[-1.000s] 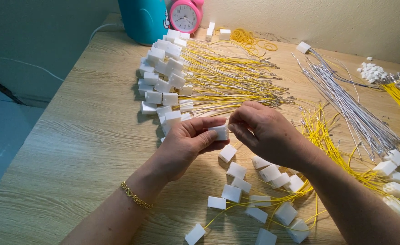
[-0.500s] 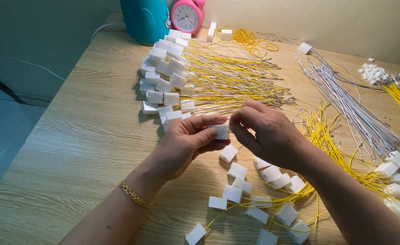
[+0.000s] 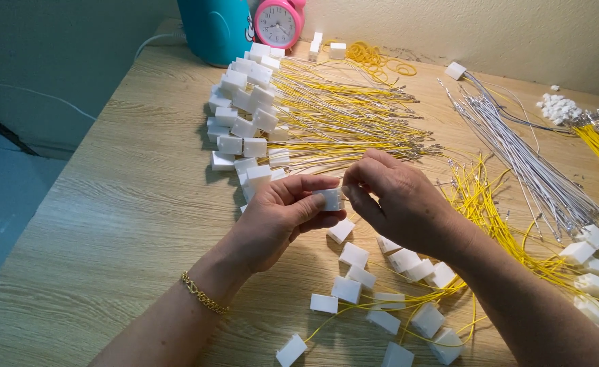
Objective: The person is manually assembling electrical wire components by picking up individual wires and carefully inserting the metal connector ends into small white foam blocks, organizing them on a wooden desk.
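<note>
left hand (image 3: 282, 217) pinches small white plastic connector block (image 3: 330, 198) | right hand (image 3: 401, 200) pinched at its side, likely seating yellow wire | next: steady push | loose blocks (image 3: 354, 272) on desk (image 3: 109, 224) below hands

No packages, labels, signs or screens show anywhere near the fingers (image 3: 327, 185). The closest thing to a display is the round pink alarm clock (image 3: 278, 24), with its pale dial, standing far beyond the fingers at the back edge of the table (image 3: 129, 204), beside a teal container (image 3: 214, 27).
</note>
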